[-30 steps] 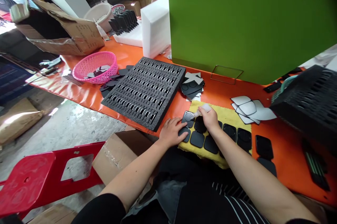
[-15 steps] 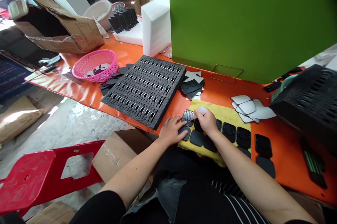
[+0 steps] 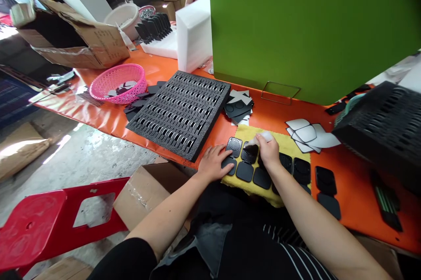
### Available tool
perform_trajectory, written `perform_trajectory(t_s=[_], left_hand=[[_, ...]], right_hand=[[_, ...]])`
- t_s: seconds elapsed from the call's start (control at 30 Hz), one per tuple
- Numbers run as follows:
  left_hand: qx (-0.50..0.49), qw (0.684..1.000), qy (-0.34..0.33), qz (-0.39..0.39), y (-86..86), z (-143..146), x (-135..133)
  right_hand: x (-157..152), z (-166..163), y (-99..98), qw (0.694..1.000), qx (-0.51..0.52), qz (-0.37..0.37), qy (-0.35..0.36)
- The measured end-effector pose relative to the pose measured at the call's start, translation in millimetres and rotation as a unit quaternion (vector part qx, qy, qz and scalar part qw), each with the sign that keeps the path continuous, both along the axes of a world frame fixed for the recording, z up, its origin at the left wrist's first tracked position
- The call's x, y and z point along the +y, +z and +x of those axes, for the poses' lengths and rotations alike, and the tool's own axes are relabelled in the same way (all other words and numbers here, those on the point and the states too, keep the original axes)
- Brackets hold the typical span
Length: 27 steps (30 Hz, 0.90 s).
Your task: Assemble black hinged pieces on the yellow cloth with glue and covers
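Observation:
A row of black hinged square cases [image 3: 245, 172] lies unfolded on a yellow cloth [image 3: 286, 141], each with a ridged upper half and a smooth lower half. My left hand [image 3: 212, 163] rests at the leftmost case [image 3: 233, 147], fingers stretched and spread along its left edge, touching it. My right hand [image 3: 269, 153] is closed around a small white squeeze bottle [image 3: 265, 135]. The bottle is tilted, its nozzle pointing left over the upper half of the second case [image 3: 249, 153]. My right hand and forearm hide parts of the middle cases.
A black foam tray [image 3: 179, 113] with rows of slotted round-edged pieces lies left on the orange table. Behind stands a green panel [image 3: 296, 25]. White-faced sheets [image 3: 307, 134] and another dark foam block [image 3: 378, 126] are at right. A pink basket [image 3: 118, 82] sits farther left.
My right hand has moved right with the squeeze bottle, from the leftmost case to the second one. My left hand has stayed at the leftmost case.

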<state>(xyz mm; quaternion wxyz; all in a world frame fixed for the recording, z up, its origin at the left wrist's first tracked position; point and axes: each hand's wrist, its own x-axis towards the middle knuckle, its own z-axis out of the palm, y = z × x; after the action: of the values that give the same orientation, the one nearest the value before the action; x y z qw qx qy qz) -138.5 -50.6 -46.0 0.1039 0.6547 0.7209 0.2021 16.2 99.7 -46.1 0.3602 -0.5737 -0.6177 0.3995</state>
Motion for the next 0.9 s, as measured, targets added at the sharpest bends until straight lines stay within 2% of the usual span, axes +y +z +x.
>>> perform_trajectory(t_s=[0.13,0.37,0.53,0.9], left_hand=[[0.017,0.999,-0.034,0.029,1.5,6,-5],[0.021,0.991,-0.132,0.026,1.0,39,-1],[0.040,0.990,-0.132,0.013,-4.5,43,2],[0.055,0.990,-0.127,0.034,-8.2,43,2]], right_hand=[[10,9,-4.3,0.999,0.020,0.004,-0.027],[10,4,-6.3,0.995,-0.091,0.037,0.002],[10,4,-5.0,0.986,-0.145,0.077,0.035],[14,6,-4.6,0.986,-0.147,0.069,0.020]])
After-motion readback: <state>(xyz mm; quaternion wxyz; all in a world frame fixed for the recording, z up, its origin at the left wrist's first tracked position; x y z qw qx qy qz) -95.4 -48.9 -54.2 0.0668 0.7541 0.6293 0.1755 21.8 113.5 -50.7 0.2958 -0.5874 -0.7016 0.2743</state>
